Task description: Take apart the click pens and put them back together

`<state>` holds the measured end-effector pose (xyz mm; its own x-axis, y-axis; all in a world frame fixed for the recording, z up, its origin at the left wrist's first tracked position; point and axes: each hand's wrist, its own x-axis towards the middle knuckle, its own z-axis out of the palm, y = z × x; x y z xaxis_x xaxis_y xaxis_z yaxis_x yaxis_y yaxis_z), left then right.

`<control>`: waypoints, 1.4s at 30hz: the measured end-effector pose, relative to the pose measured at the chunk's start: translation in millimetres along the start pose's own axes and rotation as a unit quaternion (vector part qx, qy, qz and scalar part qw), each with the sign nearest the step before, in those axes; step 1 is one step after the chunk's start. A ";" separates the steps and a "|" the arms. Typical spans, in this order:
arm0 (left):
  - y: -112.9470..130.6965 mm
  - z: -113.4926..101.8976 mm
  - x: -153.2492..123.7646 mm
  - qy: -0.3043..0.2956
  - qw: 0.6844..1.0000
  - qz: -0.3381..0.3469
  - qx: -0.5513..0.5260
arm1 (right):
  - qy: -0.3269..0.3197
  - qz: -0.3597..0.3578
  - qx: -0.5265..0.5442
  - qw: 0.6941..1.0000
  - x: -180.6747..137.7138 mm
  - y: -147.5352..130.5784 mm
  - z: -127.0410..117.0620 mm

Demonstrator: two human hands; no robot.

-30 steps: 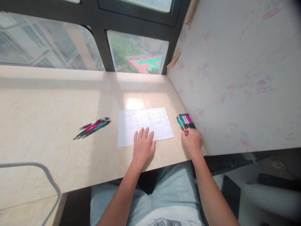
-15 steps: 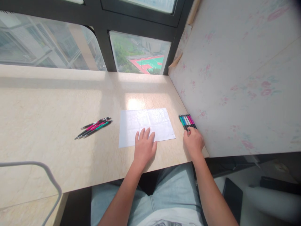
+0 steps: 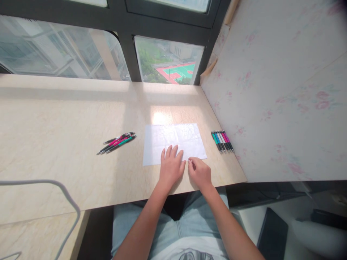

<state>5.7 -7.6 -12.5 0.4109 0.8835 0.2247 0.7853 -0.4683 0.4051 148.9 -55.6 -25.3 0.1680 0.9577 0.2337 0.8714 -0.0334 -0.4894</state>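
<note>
A white sheet of paper with faint creases lies flat on the desk. My left hand rests palm down at its near edge, fingers spread over the paper. Close beside it, my right hand is closed in a pinch, thumb and index finger at the paper's near edge; the grip itself is mostly hidden by the fingers. To the right, several mechanical pencils in green, blue, white and pink lie side by side in a neat row. On the left, more pencils lie in a loose slanted bunch.
The pale desk ends at a dark-framed window at the back. A flowered wall bounds its right side. A grey cable curves over the front left.
My right hand has left the row of pencils and moved left to the paper's near edge. The left hand stays on the paper. The view has shifted slightly.
</note>
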 end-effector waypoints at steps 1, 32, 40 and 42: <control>0.1 -0.2 -0.2 0.000 1.000 -0.001 0.001 | 0.000 0.009 -0.002 1.000 0.5 1.8 1.7; -116.6 -60.7 -20.7 0.133 0.952 -0.216 0.173 | -0.047 0.059 -0.022 0.997 -2.5 6.4 1.1; -128.2 -60.9 -22.2 0.111 0.974 -0.172 0.094 | -0.041 0.053 -0.007 0.998 -2.4 7.3 1.2; -129.9 -61.0 -23.3 0.159 0.969 -0.183 0.054 | -0.039 0.051 -0.020 0.998 -2.2 5.9 1.9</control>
<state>-134.1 32.0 -16.3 -0.0552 0.9343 0.3521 0.9023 -0.1043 0.4182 152.8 -57.4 -30.3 0.2220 0.9680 0.1173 0.8693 -0.1419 -0.4735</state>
